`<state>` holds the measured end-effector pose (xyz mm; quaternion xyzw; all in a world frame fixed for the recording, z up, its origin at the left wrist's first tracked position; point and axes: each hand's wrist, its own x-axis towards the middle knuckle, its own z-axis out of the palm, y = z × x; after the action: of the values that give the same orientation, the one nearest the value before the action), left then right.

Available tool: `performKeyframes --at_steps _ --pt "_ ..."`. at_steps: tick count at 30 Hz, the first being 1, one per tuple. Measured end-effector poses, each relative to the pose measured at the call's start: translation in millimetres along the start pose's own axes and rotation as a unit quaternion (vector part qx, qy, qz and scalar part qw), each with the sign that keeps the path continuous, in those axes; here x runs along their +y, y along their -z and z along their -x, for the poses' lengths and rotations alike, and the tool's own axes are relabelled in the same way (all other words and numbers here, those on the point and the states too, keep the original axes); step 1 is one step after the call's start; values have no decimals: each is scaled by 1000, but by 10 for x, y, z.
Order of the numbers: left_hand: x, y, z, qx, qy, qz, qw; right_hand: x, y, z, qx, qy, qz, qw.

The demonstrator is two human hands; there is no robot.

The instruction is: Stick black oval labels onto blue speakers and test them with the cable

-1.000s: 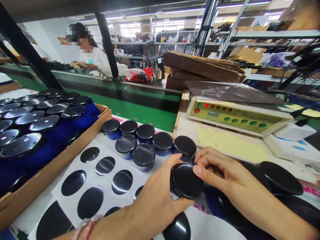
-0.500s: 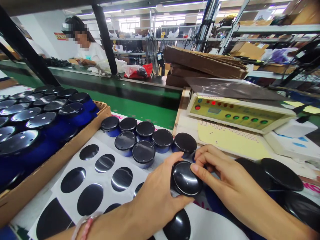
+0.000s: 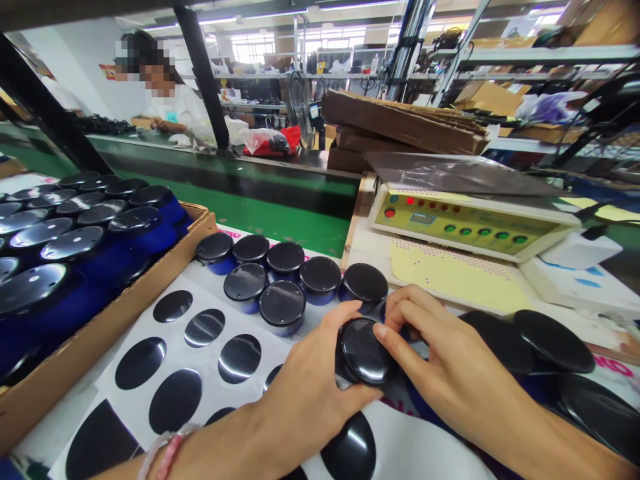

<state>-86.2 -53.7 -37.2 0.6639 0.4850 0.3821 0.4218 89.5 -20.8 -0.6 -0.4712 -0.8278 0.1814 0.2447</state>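
A round blue unit with a glossy black top [image 3: 366, 351] sits in front of me, clasped between the thumb and fingers of my left hand [image 3: 313, 380]. My right hand [image 3: 440, 347] bends around its right side, with the thumb pressed on the edge of the top and the other fingers curled behind, partly hidden. Beneath my left forearm lies a white sheet of round black stickers [image 3: 240, 358]. Just beyond my hands stand several similar blue units with black tops [image 3: 283, 305].
On the left, a cardboard box [image 3: 150, 277] holds several larger blue units with shiny black lids [image 3: 73, 243]. A beige control box with lit buttons [image 3: 475, 223] stands at the back right. More black-topped units [image 3: 555, 341] are at right. Across the green conveyor [image 3: 280, 207] sits another person [image 3: 177, 110].
The whole view has shifted slightly, so everything appears a little further left. Both hands keep the same hold on the unit.
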Motion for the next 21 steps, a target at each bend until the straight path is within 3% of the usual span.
performKeyframes --at_steps 7,13,17,21 --pt "-16 18 -15 -26 -19 -48 998 22 19 2 21 41 107 993" --pt "11 71 9 -82 -90 -191 974 274 374 56 53 -2 185 981" --pt "2 41 -5 -80 -143 -276 947 342 486 235 20 -13 247 969" --pt "73 -10 -20 -52 -148 -315 936 184 345 202 -41 -70 317 945"
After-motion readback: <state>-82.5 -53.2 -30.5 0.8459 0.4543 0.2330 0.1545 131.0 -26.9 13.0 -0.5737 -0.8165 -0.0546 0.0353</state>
